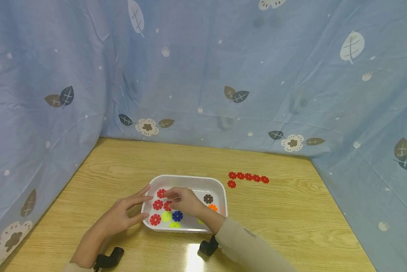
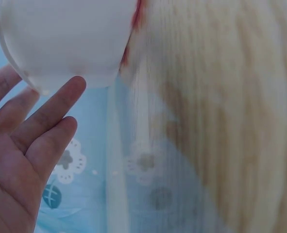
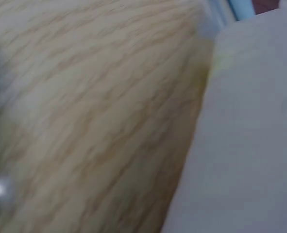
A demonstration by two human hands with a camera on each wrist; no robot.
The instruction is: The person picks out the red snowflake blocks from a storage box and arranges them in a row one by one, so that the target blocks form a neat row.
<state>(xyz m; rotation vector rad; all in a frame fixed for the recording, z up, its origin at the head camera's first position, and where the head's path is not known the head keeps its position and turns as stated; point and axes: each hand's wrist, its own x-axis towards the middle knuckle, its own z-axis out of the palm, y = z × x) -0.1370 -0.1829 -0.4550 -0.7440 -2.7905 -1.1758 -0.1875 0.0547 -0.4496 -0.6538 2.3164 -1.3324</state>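
Head view alone shows right hand (image 1: pixel 184 200) inside the tray (image 1: pixel 189 179); wrist views blur.

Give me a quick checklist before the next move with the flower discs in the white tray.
1. Left hand steadies the white plastic tray, straight fingers against its left wall: ok.
2. Right hand is inside the tray, over the red flower-shaped plastic discs: ok.
3. Right hand actually pinches a disc: cannot tell, fingers hide it.
4. Row of red discs on the wooden table, right of the tray, lies apart from both hands: ok.
5. Wrist views sharp enough to check grip: not ok, blurred.
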